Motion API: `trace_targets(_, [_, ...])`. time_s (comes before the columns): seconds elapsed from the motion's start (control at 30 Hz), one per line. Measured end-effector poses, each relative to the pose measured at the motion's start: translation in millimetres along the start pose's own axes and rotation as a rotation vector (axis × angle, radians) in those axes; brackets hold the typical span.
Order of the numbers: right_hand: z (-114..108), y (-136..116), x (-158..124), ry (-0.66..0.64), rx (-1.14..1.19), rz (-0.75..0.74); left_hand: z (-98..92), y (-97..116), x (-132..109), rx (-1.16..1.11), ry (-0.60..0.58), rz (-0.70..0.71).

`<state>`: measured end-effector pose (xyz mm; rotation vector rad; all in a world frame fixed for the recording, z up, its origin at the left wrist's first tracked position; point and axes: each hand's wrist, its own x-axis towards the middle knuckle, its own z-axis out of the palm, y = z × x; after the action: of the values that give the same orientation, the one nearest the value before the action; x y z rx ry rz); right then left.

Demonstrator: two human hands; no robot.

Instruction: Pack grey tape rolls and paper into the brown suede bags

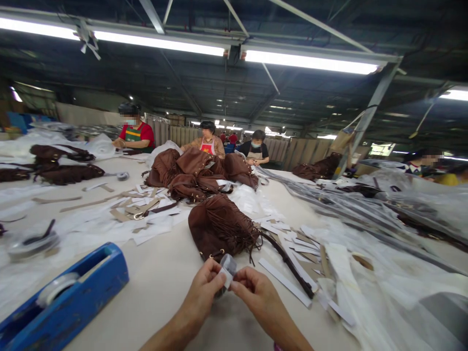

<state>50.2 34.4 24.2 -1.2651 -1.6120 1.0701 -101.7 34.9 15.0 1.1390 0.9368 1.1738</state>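
Both hands meet at the near middle of the table, close to a brown fringed bag (219,224) lying on its side. My left hand (203,290) is closed, thumb and fingers pinching a small white piece (227,277) with greyish see-through plastic (228,263) at its top. At the other edge of that piece, the fingertips of my right hand (258,292) pinch it too. Something dark shows under the fingers, mostly hidden. From the bag's right side a dark brown strap (288,263) runs toward the lower right among paper strips.
A blue tape dispenser (69,297) stands at the near left. White and tan strips (142,207) litter the table (157,273). Brown bags (197,168) are heaped behind, plastic sheeting (395,297) lies at right, and several people work across the table.
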Motion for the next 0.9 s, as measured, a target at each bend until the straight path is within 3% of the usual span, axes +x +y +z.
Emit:
trace_targets(0.1, [-1,6,0,0.004,0.048,0.015,0.4,-2,-1,-0.015,-0.019,-0.007])
trace_targets(0.43, [12,11,-9,0.203,-0.174,-0.167,-4.8,-6,2,0.1,-0.001,-0.021])
trace_targets(0.9, [32,15,-1,0.403,-0.156,-0.279,0.2,-2,1,-0.134,0.102,0.009])
